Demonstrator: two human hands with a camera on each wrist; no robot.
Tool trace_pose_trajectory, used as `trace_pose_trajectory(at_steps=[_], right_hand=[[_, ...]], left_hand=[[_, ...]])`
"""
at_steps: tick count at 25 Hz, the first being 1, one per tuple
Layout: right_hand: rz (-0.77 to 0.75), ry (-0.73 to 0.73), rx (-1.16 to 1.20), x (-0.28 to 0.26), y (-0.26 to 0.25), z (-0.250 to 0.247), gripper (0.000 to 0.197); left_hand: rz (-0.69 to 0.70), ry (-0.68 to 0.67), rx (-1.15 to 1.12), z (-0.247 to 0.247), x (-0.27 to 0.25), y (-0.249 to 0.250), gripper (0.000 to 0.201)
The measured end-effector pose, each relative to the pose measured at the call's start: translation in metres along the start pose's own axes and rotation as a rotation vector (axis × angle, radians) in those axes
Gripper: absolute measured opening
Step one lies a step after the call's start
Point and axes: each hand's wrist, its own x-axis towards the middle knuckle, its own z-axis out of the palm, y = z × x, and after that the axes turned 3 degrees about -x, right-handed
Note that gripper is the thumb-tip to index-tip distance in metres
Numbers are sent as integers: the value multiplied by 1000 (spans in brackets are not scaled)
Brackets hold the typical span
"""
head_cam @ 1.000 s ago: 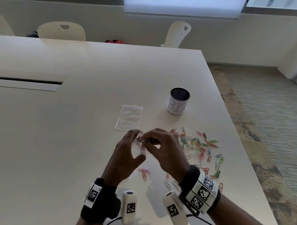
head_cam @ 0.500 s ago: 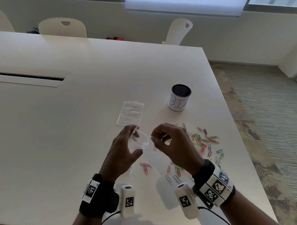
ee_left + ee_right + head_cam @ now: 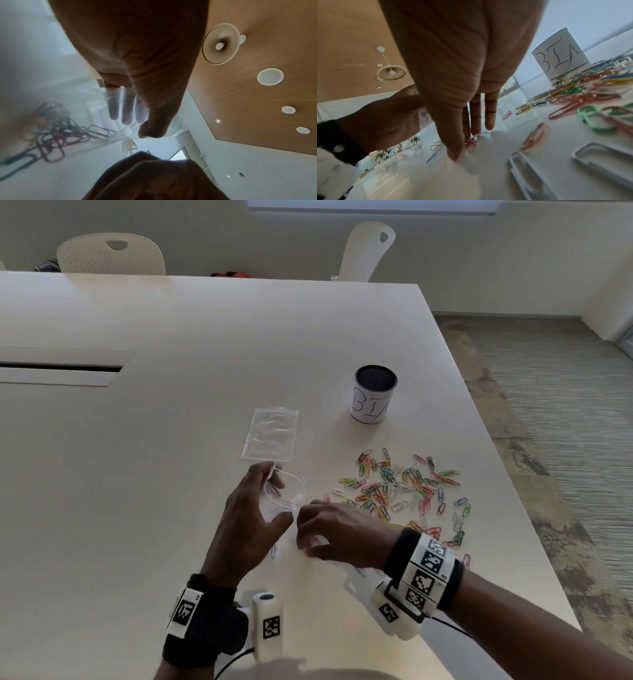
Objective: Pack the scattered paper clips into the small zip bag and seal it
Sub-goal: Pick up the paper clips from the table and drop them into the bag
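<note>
Right hand (image 3: 337,530) dropped to table (image 3: 171,440); fingertips hidden.

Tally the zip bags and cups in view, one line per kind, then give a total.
Zip bags: 2 (held bag in the left hand, flat bag lying beyond it)
Cups: 1 (mesh cup)
Total: 3

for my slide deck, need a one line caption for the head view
Left hand holds a small zip bag open; right hand reaches down among scattered paper clips.

Multicoloured paper clips (image 3: 400,494) strew a white table (image 3: 171,440); the white cup (image 3: 373,398) bears black scrawled letters.
</note>
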Motion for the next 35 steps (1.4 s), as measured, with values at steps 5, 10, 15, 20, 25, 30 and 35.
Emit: trace_pose_trajectory(at_steps=[5,10,15,20,25,30,35], right_hand=[[63,16,4,-6,25,-12,11],[161,33,-58,-10,50,-30,13],[456,199,-24,-13,84,-57,38],[615,-63,-70,-12,103,-65,101],[571,-53,-41,-10,98,-60,65],[528,-15,-2,-5,89,-59,23],[488,4,-97,1,85,-55,16]], left_hand=[[0,-12,-1,5,1,2,66],[-2,-36,-2,11,9,6,65],[10,-60,-12,16,17,6,64],[12,-90,-10,23,23,3,67],[2,-108,-18,28,27,2,66],[-5,-124,-12,31,29,3,66],[-3,-114,-14,30,26,6,66]])
